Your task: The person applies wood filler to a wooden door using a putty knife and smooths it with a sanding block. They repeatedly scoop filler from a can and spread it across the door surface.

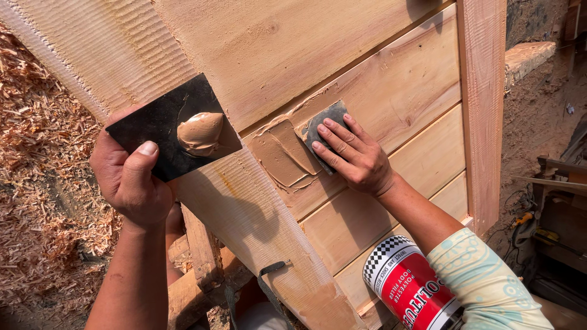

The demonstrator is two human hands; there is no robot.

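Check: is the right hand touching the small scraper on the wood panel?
Touching. The head view shows the right hand with its fingers pressed flat on the small scraper, holding it against the wood panel.

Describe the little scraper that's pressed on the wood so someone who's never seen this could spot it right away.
Start at the big pale wooden panel of planks filling the view. Near its middle, a smear of tan filler covers a seam, and the right hand presses the small grey scraper at the smear's upper right edge. Unlike the larger black plate in the left hand, it carries no blob of filler.
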